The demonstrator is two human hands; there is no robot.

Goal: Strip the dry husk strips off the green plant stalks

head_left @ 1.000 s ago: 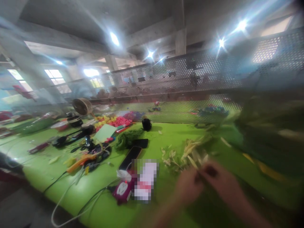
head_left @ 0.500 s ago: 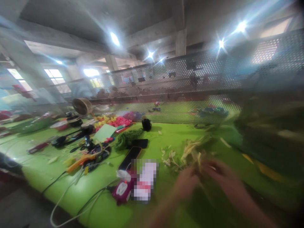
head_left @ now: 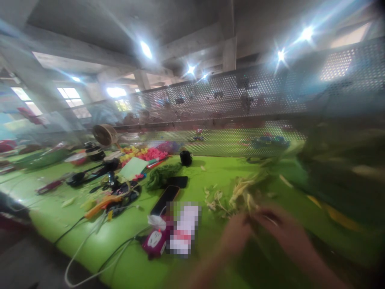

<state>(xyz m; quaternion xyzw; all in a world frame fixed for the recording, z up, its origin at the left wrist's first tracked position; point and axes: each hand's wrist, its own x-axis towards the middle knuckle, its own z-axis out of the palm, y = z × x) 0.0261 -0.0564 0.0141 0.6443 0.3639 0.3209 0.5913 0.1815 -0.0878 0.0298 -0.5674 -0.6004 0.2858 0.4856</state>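
Observation:
My left hand (head_left: 239, 230) and my right hand (head_left: 278, 224) meet low on the right of the head view, with fingertips drawn together. Both have their fingers closed in a pinch. Blur and shade hide what is between them; a thin pale strand shows just below the fingers. Right beyond the fingertips lies a bundle of pale yellow artificial leaves (head_left: 240, 190), partly covered by the hands. To its left, small pale leaf sprigs (head_left: 218, 198) rest on the green tabletop (head_left: 222, 166).
Left of my hands are a purple device (head_left: 155, 243) with a cable, a pixelated sheet (head_left: 184, 230) and phones (head_left: 165, 200). Farther off stand a black mug (head_left: 185, 158), green netting (head_left: 162, 176), an orange glue gun (head_left: 100, 206) and a fan (head_left: 104, 135). A perforated metal screen (head_left: 210, 108) borders the back.
My hands have shifted only slightly, with the right fingers a little lower and turned. The bundle and the table items stay where they were.

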